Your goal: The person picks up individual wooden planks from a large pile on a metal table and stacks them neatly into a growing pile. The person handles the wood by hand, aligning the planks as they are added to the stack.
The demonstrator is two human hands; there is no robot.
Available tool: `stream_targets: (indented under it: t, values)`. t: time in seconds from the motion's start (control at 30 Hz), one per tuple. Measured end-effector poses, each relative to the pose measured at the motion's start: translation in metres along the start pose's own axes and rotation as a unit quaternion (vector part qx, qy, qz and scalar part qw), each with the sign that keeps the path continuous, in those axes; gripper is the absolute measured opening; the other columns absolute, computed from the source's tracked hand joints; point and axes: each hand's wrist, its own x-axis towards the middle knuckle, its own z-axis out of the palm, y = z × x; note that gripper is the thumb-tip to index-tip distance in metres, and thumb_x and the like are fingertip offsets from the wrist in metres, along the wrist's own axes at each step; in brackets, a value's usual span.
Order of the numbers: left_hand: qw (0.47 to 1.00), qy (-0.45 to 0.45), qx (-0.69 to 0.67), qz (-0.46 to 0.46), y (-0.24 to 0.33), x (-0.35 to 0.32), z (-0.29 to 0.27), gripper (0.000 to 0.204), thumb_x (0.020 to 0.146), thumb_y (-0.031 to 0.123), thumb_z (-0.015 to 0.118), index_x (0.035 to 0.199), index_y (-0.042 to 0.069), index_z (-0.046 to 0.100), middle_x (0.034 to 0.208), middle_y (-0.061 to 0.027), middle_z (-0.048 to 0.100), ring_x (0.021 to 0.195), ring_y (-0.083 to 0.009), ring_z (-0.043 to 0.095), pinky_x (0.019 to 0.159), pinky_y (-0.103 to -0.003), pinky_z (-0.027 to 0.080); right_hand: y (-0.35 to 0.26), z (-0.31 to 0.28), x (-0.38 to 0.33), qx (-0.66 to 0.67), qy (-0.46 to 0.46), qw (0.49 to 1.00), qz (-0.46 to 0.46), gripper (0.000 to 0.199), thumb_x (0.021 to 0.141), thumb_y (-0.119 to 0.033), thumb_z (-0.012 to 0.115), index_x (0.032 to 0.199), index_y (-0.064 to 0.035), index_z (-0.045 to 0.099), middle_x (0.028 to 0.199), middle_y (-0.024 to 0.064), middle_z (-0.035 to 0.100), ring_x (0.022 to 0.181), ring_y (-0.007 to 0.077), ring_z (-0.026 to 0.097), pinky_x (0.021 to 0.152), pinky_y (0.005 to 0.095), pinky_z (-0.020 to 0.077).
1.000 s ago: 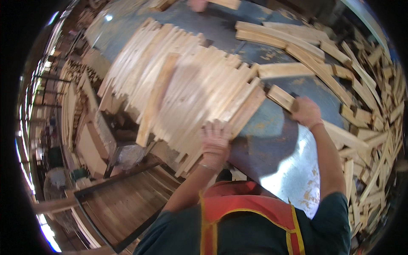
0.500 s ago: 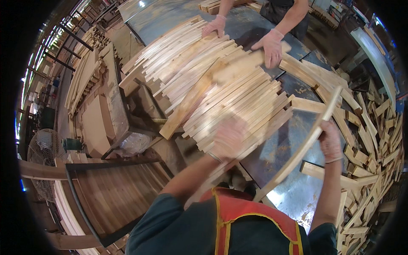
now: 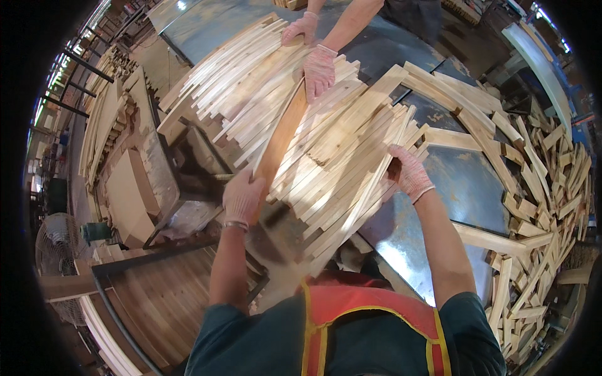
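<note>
The left hand [image 3: 243,197] and right hand [image 3: 409,172] are gripping the stick pile [image 3: 338,156], straightening it; next, I think, both must push evenly.

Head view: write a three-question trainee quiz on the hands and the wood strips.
1. True or false: the left hand holds a brown board.
2. The right hand touches: A) the fan, B) the strips, C) the scrap pile.
3. How many co-worker's gloved hands rest on the far strips?

Key: 1 true; 2 B; 3 two.
</note>
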Motion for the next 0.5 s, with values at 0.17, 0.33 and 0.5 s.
stream_targets:
  t: [0.17,0.33,0.5]
  values:
    - [0.998,0.043,-0.032,0.020,0.015,-0.080,0.028,0.031,0.100,0.033,0.069,0.115,0.006,0.071,0.102,-0.0201,0.075,0.100,-0.0426,0.073,0.085,-0.054,0.056,0.009,-0.006,-0.006,0.043,0.054,0.998,-0.003,0.034,0.099,-0.037,0.080,0.121,-0.0114,0.076,0.100,0.0047,0.079,0.081,0.0186,0.075,0.069,0.0330,0.0608]
    - [0.985,0.088,0.076,0.129,0.018,-0.099,0.053,0.044,0.100,0.040,0.076,0.131,0.009,0.070,0.106,-0.0191,0.075,0.094,-0.0435,0.075,0.082,-0.055,0.059,0.018,-0.013,-0.005,0.073,0.058,0.996,0.004,0.032,0.103,-0.032,0.075,0.125,-0.0090,0.075,0.106,0.0094,0.078,0.089,0.0252,0.075,0.076,0.0422,0.0642]
    - [0.975,0.043,0.108,0.191,0.026,-0.104,0.064,0.036,0.100,0.037,0.074,0.127,0.014,0.074,0.097,-0.0146,0.077,0.087,-0.0392,0.075,0.073,-0.053,0.059,0.015,-0.008,-0.004,0.001,0.078,0.997,0.026,0.040,0.103,-0.038,0.077,0.125,-0.0054,0.074,0.099,0.0100,0.075,0.076,0.0255,0.072,0.067,0.0419,0.0633]
